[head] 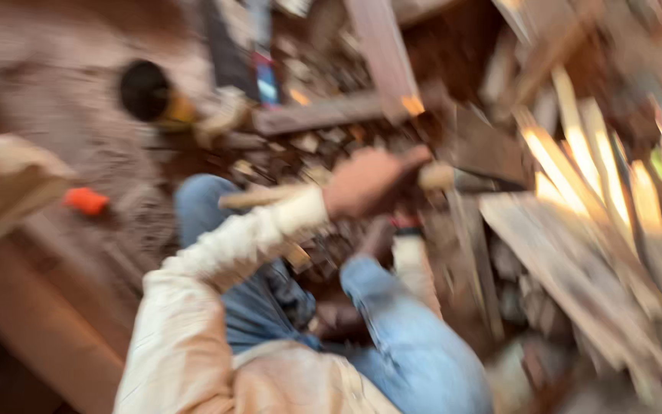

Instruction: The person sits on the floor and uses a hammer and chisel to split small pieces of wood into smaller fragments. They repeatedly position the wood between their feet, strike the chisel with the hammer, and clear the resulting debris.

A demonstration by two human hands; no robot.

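in this blurred view the left hand (365, 182) is curled shut on a wooden handle (266, 197) trailing toward nine o'clock, its pale head (436, 176) at three o'clock, while the right hand (381, 236), at six o'clock below it, is too smeared to tell among wood scraps (576, 230).

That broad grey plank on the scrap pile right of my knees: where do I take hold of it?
Take a grip on the broad grey plank at its upper-left end, coming from the left, near the left hand. That end looks bare and juts free, while pale slats seem to lie along its far edge. Motion blur hides finer detail.
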